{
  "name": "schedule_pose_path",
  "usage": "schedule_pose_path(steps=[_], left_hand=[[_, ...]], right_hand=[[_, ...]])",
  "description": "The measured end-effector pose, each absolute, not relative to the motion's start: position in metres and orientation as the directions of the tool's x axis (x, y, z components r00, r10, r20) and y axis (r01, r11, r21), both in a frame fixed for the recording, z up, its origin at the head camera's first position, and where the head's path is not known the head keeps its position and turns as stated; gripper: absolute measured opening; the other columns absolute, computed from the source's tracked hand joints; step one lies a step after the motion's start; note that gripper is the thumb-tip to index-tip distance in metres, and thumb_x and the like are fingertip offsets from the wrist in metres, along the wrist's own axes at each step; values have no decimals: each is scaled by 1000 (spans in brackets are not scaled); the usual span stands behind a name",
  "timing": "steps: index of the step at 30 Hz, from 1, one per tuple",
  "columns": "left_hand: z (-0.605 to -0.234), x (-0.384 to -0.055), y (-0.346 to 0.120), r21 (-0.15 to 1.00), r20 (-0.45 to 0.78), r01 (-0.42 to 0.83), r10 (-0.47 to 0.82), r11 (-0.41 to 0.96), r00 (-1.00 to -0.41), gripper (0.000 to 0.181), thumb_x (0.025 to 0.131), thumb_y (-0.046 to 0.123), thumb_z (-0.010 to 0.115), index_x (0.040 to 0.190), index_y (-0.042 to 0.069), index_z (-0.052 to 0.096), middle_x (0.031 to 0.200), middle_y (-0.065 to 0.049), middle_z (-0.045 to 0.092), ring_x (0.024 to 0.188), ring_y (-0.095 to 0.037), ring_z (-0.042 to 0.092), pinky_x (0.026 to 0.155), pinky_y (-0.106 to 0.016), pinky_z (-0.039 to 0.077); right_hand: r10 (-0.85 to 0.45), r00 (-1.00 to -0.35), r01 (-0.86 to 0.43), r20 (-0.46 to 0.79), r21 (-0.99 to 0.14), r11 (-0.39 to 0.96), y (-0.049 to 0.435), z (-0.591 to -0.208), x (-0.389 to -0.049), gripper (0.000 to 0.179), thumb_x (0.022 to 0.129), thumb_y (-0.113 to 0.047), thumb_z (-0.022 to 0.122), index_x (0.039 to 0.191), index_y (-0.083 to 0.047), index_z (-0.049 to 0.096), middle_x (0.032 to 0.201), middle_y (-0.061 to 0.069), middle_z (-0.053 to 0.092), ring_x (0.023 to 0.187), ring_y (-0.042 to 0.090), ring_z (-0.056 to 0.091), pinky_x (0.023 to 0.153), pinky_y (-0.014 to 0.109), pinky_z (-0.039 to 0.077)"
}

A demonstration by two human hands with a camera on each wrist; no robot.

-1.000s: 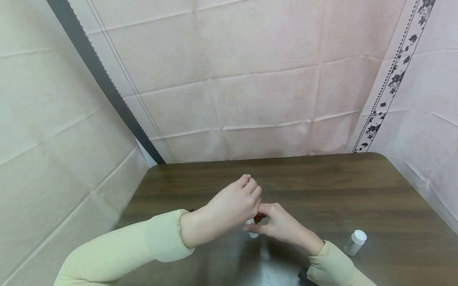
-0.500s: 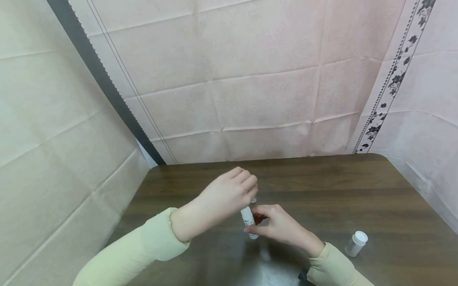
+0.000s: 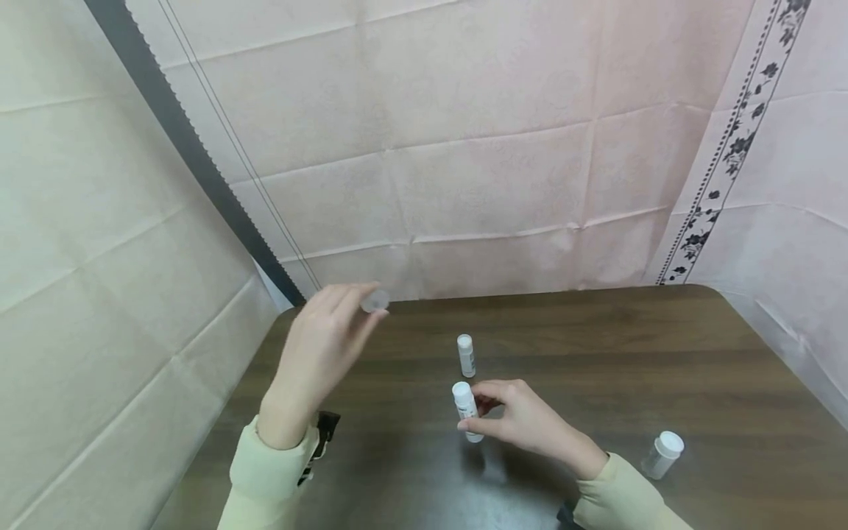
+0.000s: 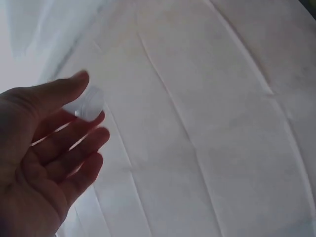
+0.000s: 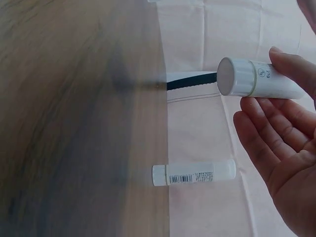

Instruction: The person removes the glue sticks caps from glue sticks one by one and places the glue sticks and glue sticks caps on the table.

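Note:
Thumb and fingers of my right hand (image 3: 520,416) grip a white labelled glue stick (image 3: 465,405), held tilted above the table. In the right wrist view the round end of this glue stick (image 5: 242,78) points toward the tabletop, with a thin ring beside it. My left hand (image 3: 321,342) is up at the left near the table's back edge, pinching a small translucent cap (image 3: 375,299). The left wrist view shows that cap (image 4: 90,103) between thumb and forefinger, the other fingers loosely bent. Behind the held stick, a second glue stick (image 3: 467,356) stands upright.
At the right of the brown wooden table (image 3: 596,331) is a clear container (image 3: 657,462) with a white lid. Pale cloth (image 3: 477,184) hangs behind the table and along its sides. A dark wrist strap (image 3: 324,434) shows at the left sleeve.
My left hand has lifted away from the held glue stick, up and to the left, carrying the translucent cap. The standing glue stick has come into view. My right hand has hardly moved.

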State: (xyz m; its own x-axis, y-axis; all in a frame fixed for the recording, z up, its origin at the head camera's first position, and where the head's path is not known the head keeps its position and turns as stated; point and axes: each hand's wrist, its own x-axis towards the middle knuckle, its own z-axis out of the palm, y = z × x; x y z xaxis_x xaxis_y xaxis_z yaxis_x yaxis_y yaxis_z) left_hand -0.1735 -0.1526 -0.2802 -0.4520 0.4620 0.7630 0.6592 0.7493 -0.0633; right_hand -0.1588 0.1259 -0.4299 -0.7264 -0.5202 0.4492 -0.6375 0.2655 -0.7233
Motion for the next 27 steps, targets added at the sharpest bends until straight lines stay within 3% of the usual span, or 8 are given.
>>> schedule_pose_path(steps=[6, 10, 16, 27], left_hand=[[-290, -170, -183, 114, 809, 530, 231, 840, -540, 39, 91, 18, 78, 124, 0, 66, 112, -17, 71, 101, -35, 65, 87, -50, 51], [-294, -168, -193, 211, 801, 505, 148, 837, -580, 38, 90, 19, 79, 122, 2, 67, 108, -15, 71, 97, -34, 65, 81, -50, 52], [-305, -171, -199, 238, 751, 491, 162, 838, -641, 35, 89, 17, 80, 117, 2, 67, 101, -16, 72, 93, -33, 67, 76, -50, 53], [-361, -183, -209, 308, 499, 393, 205, 866, -842, 35, 92, 26, 76, 117, 3, 65, 107, -18, 72, 99, -35, 68, 81, -52, 55]], right_hand=[[-511, -747, -613, 425, -737, 283, 130, -428, -159, 18, 87, -33, 80, 96, -22, 70, 88, -13, 68, 79, 5, 65, 78, 30, 57], [-512, -752, -605, 415, -743, 286, 130, -428, -160, 18, 88, -34, 80, 97, -21, 70, 89, -13, 68, 79, 6, 65, 78, 31, 57], [-515, -756, -597, 404, -747, 291, 130, -429, -160, 18, 88, -33, 79, 97, -21, 70, 89, -13, 68, 80, 6, 65, 78, 31, 57], [-527, -745, -607, 409, -745, 278, 127, -428, -162, 18, 88, -32, 80, 98, -21, 70, 90, -12, 68, 79, 6, 66, 78, 31, 57]])
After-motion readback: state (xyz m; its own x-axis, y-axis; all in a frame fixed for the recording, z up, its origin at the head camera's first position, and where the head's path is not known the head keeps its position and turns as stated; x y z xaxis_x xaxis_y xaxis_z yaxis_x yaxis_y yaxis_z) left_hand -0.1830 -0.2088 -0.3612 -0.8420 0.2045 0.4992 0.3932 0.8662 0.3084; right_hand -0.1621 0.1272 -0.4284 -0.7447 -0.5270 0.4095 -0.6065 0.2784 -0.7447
